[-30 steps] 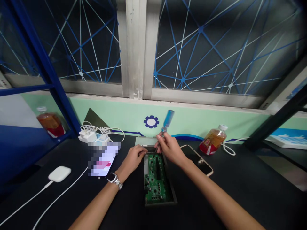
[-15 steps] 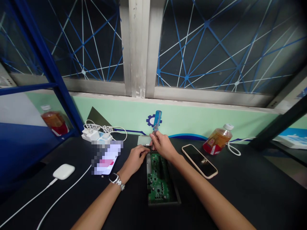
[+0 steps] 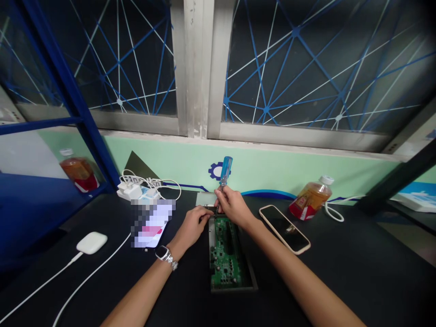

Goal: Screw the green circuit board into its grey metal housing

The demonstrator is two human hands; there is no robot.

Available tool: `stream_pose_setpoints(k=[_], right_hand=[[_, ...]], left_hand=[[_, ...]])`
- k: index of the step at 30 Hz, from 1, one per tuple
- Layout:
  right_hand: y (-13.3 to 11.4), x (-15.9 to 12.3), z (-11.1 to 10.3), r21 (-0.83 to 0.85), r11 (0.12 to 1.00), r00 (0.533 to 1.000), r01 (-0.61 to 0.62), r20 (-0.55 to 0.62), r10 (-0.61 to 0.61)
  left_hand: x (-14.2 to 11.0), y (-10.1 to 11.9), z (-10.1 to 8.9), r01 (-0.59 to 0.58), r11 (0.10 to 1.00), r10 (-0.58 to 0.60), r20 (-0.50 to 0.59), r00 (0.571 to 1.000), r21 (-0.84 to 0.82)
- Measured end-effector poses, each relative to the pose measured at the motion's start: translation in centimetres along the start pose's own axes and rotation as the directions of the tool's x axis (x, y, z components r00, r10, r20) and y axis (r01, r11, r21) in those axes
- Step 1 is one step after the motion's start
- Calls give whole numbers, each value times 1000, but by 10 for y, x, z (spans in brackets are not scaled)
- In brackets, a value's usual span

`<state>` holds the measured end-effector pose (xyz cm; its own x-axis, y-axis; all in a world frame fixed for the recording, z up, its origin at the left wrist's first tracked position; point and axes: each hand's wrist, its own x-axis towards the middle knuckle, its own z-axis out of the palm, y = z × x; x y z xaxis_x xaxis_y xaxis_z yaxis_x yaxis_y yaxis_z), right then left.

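A screwdriver (image 3: pixel 225 170) with a clear blue handle stands nearly upright, its shaft gripped low by my right hand (image 3: pixel 232 205). Its tip points down at the far edge of a green circuit board (image 3: pixel 225 259), which sits in a shallow dark metal frame (image 3: pixel 254 275). My left hand (image 3: pixel 196 222) rests at the far left corner of that frame, thumb and fingertips pinched together there. What those fingertips hold, if anything, is too small to make out. Behind both hands lies a pale flat piece (image 3: pixel 205 198), partly covered.
Left of the board lie a lit phone (image 3: pixel 154 225), a white earbud case (image 3: pixel 91 243) on a cable and a power strip (image 3: pixel 131 193) with chargers. A dark phone (image 3: pixel 284 229) and a drink bottle (image 3: pixel 310 198) are on the right. The green wall (image 3: pixel 265 168) rises behind.
The screwdriver handle leans slightly more to the right. Both hands stay at the far edge of the board; the whole view has shifted a little.
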<state>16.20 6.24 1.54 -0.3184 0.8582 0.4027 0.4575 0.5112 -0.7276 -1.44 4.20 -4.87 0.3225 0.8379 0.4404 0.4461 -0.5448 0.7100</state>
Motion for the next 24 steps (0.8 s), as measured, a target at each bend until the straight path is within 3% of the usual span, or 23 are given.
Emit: stream_pose_setpoints(k=[12, 19, 22, 24], right_hand=[[-7, -1, -9, -30, 997, 983, 74, 168, -68], [-8, 2, -13, -200, 969, 987, 144, 93, -127], [-9, 1, -13, -141, 988, 995, 67, 87, -55], [-12, 1, -12, -116, 993, 1000, 4, 17, -2]], left_hand=[[4, 6, -3, -10, 999, 11, 16, 1000, -50], [28, 18, -7, 3, 955, 52, 177, 983, -297], [27, 17, -4, 16, 962, 21, 131, 991, -273], [23, 18, -4, 20, 972, 1, 85, 996, -236]])
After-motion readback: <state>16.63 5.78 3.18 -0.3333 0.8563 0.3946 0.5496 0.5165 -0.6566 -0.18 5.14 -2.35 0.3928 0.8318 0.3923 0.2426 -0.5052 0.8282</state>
